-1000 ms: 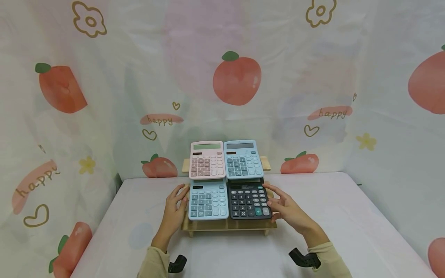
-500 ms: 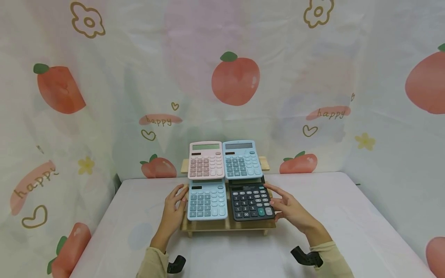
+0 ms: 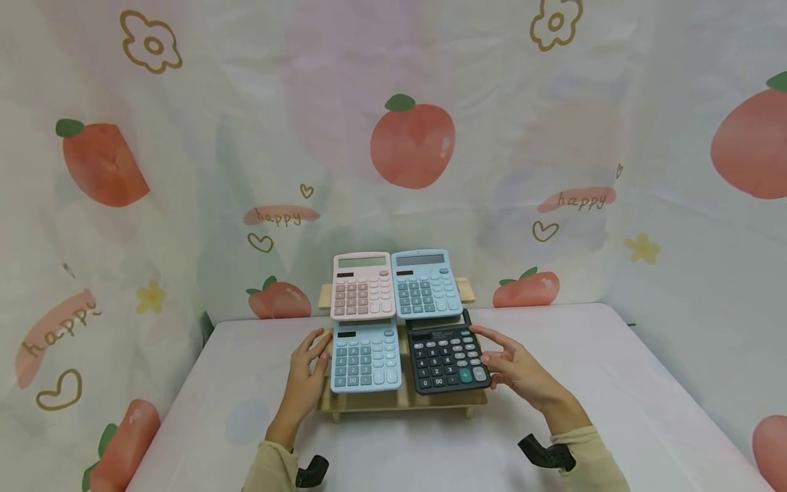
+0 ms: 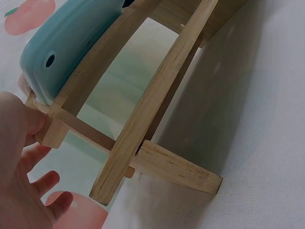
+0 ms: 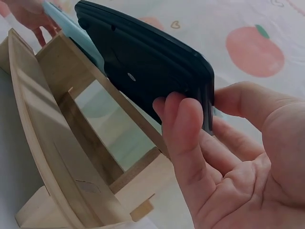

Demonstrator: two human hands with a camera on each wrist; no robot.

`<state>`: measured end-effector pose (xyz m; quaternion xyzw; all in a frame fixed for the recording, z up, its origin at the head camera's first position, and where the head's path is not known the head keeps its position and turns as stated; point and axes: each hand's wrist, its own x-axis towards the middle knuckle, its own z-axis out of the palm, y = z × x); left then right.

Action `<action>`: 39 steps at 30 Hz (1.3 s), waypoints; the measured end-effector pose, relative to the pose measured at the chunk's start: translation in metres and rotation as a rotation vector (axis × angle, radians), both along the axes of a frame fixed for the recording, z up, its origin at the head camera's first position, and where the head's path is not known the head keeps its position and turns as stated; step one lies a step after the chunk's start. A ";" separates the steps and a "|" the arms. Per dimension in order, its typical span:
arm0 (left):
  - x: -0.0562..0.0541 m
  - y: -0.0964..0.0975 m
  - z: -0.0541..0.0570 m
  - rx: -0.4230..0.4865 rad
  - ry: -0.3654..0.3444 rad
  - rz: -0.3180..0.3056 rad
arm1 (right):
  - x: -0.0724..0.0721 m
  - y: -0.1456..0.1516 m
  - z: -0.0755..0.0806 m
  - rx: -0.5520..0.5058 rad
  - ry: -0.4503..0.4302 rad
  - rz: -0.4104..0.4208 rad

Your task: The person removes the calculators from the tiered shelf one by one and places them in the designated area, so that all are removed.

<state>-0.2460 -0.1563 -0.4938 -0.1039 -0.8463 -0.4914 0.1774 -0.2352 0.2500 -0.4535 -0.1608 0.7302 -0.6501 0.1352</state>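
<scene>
Four-key-pad rows of calculators lean on a two-tier wooden stand (image 3: 424, 402). My right hand (image 3: 527, 377) grips the right edge of the black calculator (image 3: 449, 362) on the lower tier, fingers behind and thumb in front. In the right wrist view the black calculator's back (image 5: 138, 67) is lifted off the rail and tilted. My left hand (image 3: 302, 384) holds the stand's left end, beside the lower blue calculator (image 3: 366, 362). In the left wrist view its thumb and a finger pinch the wooden rail end (image 4: 55, 131); the other fingers hang loose.
On the upper tier sit a pink calculator (image 3: 363, 287) and another blue calculator (image 3: 427, 283), side by side. The stand rests on a white-covered table (image 3: 393, 451), with a fruit-printed cloth (image 3: 344, 150) hanging behind and at both sides.
My right hand has shifted right and slightly down with the black calculator, which now slants and stands apart from the lower blue calculator. The left hand keeps its hold.
</scene>
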 end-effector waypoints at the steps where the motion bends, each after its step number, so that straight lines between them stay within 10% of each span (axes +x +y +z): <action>1: 0.000 0.000 0.000 -0.001 -0.003 0.002 | 0.000 0.001 0.000 -0.017 -0.001 0.006; 39: 0.000 0.001 -0.002 0.009 -0.012 0.013 | -0.002 0.052 -0.001 -0.184 -0.005 0.058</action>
